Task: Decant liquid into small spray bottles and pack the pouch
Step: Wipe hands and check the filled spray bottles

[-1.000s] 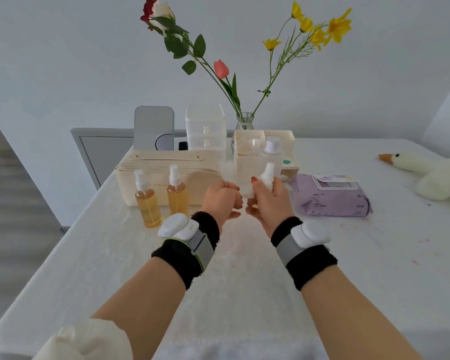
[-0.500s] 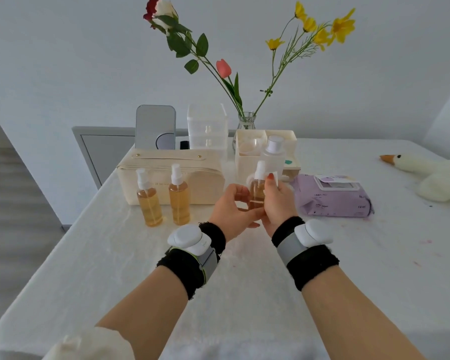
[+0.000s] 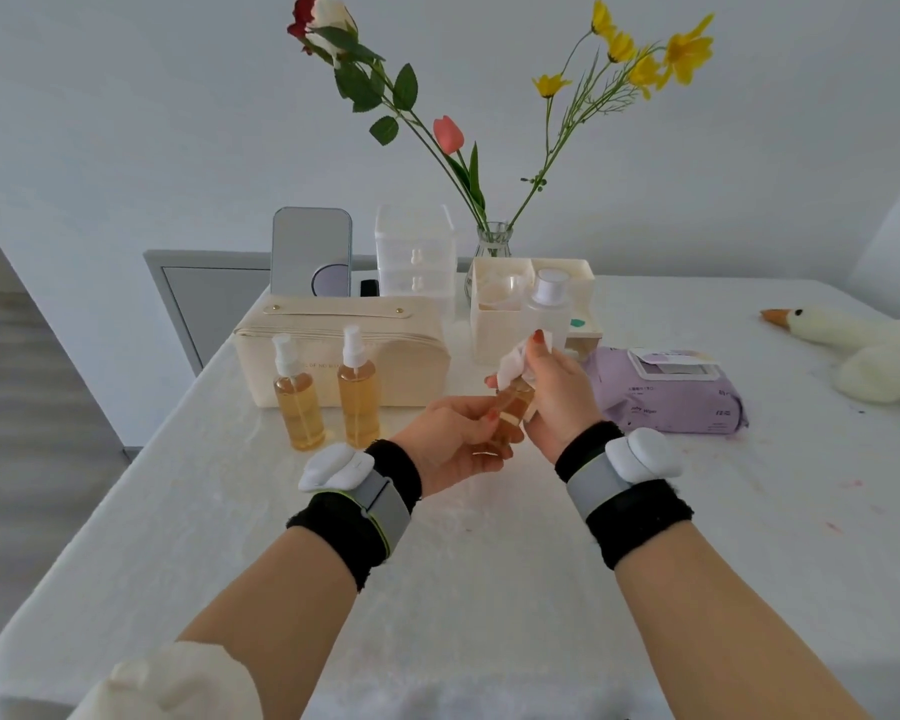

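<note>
Your left hand [image 3: 453, 441] grips the small spray bottle [image 3: 513, 407].
Your right hand [image 3: 557, 394] pinches a white wipe [image 3: 511, 363] at its top.

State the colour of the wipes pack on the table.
The wipes pack is pale purple with a white flap, clearest in the head view.

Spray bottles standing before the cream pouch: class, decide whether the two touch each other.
Apart. The head view shows a strip of cream pouch between the left spray bottle and the right spray bottle.
</note>
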